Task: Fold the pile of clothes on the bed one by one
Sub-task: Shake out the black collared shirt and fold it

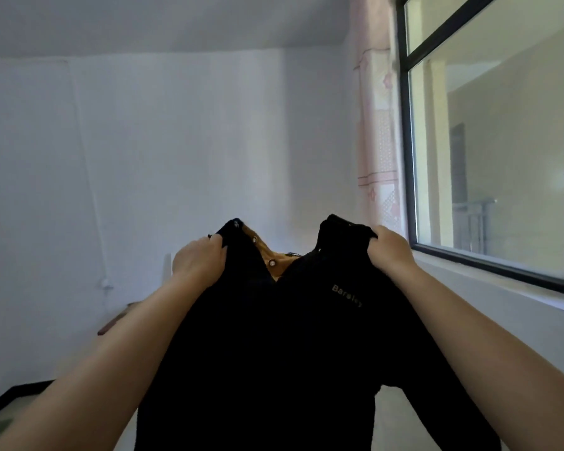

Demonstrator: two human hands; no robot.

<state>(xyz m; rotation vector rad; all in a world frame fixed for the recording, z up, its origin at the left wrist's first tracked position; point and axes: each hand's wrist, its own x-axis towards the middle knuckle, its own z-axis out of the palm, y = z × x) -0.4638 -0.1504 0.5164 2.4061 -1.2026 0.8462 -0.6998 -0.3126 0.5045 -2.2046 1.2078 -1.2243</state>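
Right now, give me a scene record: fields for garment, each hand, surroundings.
garment: black jacket, held up in the air, front open at the collar, mustard lining with snap buttons showing, small chest lettering
left hand: closed grip on the left collar edge
right hand: closed grip on the right collar edge
surroundings: window at right, pink curtain beside it, white wall ahead
bed: not identifiable

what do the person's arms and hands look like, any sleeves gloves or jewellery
Both forearms are bare as far as the frame shows, with no sleeves in view. The left hand and right hand wear no gloves. No watch, bracelet or ring shows on the visible sides; the fingertips are hidden.
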